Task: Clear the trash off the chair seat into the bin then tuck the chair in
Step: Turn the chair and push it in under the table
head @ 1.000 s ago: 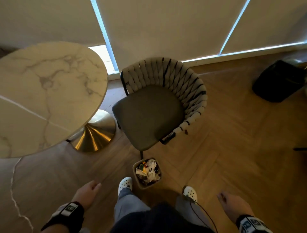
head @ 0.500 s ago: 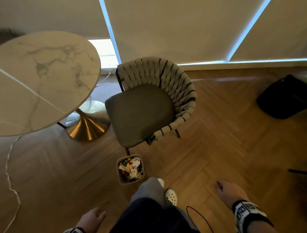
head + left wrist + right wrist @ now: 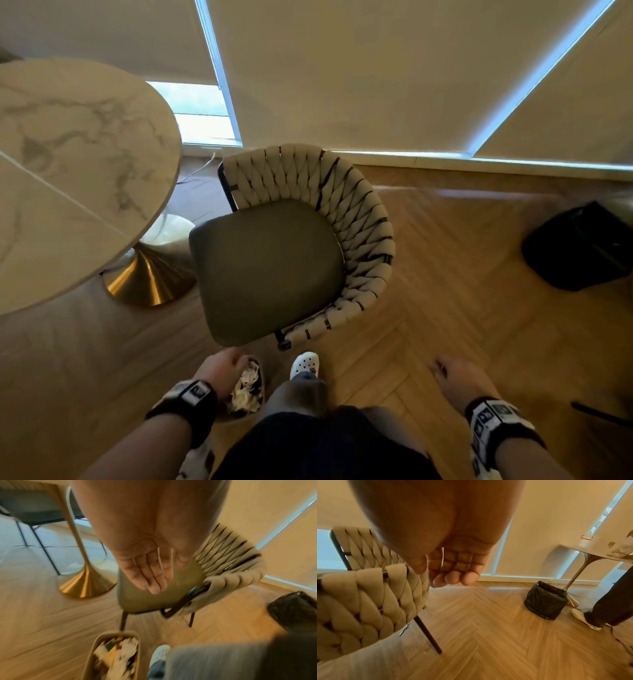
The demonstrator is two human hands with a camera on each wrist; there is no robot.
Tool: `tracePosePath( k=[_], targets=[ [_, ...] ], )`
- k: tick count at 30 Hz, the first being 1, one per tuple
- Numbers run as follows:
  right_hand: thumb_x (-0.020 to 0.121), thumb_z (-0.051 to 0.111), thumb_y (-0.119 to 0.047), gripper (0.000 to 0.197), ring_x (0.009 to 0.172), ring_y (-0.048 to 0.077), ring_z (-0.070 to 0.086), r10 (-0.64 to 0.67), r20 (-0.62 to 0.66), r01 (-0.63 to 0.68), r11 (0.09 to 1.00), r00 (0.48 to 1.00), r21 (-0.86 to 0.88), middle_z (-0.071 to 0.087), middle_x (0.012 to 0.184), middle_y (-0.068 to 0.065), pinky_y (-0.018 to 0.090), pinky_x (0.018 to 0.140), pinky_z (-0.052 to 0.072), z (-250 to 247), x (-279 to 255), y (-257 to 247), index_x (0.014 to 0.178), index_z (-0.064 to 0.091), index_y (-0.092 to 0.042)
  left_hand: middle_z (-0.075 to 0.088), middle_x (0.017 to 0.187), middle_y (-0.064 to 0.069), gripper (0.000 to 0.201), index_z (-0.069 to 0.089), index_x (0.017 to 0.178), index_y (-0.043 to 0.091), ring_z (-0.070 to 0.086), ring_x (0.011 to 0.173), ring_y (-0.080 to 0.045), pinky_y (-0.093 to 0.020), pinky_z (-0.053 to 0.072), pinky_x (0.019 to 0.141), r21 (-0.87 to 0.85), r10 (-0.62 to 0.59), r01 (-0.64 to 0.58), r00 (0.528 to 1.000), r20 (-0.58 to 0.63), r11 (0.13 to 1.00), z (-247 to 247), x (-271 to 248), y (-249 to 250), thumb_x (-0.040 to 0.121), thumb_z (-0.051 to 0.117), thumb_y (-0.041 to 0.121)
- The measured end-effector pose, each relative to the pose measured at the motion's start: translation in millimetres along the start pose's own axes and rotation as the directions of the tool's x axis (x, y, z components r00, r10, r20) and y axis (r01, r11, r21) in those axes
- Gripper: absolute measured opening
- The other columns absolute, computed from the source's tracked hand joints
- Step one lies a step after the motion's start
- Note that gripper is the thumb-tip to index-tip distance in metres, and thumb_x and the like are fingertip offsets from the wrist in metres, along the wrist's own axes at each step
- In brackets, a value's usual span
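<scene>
A chair (image 3: 270, 267) with a grey seat and woven beige back (image 3: 356, 219) stands pulled out beside the round marble table (image 3: 68, 164). Nothing lies on its seat (image 3: 161, 595). A small tan bin (image 3: 248, 387) full of crumpled paper sits on the floor just in front of the seat edge. My left hand (image 3: 222, 368) hangs above the bin, fingers (image 3: 154, 574) straight, holding nothing. My right hand (image 3: 455, 377) is out to the right of the chair, fingers (image 3: 453, 574) loosely curled and empty, close to the woven back (image 3: 368, 595).
The table's gold pedestal base (image 3: 150, 281) is left of the chair. A black-lined bin (image 3: 579, 246) stands on the wood floor at right. Blinds cover the windows behind. In the right wrist view another person's leg (image 3: 607, 608) and a second table (image 3: 594, 555) are at far right.
I have stepped toward the chair, so it looms larger. My left hand moved forward over the bin and my right hand rose toward the chair's right side.
</scene>
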State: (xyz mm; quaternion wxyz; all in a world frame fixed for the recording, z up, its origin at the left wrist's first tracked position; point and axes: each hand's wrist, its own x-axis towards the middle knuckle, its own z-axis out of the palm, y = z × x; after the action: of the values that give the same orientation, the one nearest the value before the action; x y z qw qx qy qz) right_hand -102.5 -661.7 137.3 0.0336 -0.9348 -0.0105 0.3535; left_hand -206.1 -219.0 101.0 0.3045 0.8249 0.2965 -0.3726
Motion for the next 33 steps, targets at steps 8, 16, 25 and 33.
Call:
tracePosePath(
  k=[8, 16, 25, 33],
  targets=[
    [0.099, 0.037, -0.043, 0.031, 0.074, 0.015, 0.062, -0.146, -0.11, 0.132, 0.983, 0.983, -0.126, 0.068, 0.089, -0.001, 0.033, 0.07, 0.054, -96.6, 108.8, -8.2, 0.109, 0.059, -0.023, 0.067, 0.107, 0.0, 0.027, 0.063, 0.119, 0.023, 0.065, 0.094, -0.015, -0.032, 0.054, 0.086, 0.035, 0.24, -0.238, 0.97, -0.043, 0.971, -38.1, 38.9, 150.1, 0.102, 0.046, 0.037],
    [0.1, 0.036, -0.036, 0.035, 0.102, 0.025, 0.057, -0.49, -0.058, 0.442, 0.826, 0.87, -0.351, 0.059, 0.12, 0.007, 0.04, 0.084, 0.05, -180.8, 245.6, -49.7, 0.128, 0.049, -0.022, 0.067, 0.11, 0.0, 0.031, 0.062, 0.12, 0.022, 0.064, 0.096, -0.016, -0.038, 0.055, 0.09, -0.064, 0.255, -0.259, 0.965, -0.063, 0.964, 1.2, 72.8, 249.5, 0.103, 0.043, 0.039],
    [0.09, 0.051, -0.002, 0.064, 0.149, 0.027, 0.011, -0.853, 0.13, 0.675, 0.297, 0.506, -0.676, 0.018, 0.162, 0.009, 0.045, 0.118, 0.015, -194.2, 358.9, -98.4, 0.148, 0.033, -0.019, 0.05, 0.141, -0.005, 0.058, 0.047, 0.143, 0.02, 0.052, 0.125, -0.024, -0.04, 0.045, 0.106, -0.032, 0.167, -0.164, 0.981, 0.102, 0.986, 78.0, 116.4, 296.1, 0.096, 0.054, 0.052],
    [0.096, 0.044, -0.019, 0.035, 0.145, 0.031, 0.025, -0.847, 0.346, 0.67, 0.015, 0.404, -0.743, 0.044, 0.149, 0.014, 0.047, 0.12, 0.009, -180.2, 392.7, -126.2, 0.129, 0.055, -0.015, 0.034, 0.158, -0.007, 0.083, 0.012, 0.158, 0.029, 0.048, 0.132, -0.029, -0.041, 0.043, 0.108, 0.063, 0.197, -0.212, 0.962, 0.191, 0.975, 110.7, 137.8, 285.6, 0.093, 0.063, 0.036]
  ],
)
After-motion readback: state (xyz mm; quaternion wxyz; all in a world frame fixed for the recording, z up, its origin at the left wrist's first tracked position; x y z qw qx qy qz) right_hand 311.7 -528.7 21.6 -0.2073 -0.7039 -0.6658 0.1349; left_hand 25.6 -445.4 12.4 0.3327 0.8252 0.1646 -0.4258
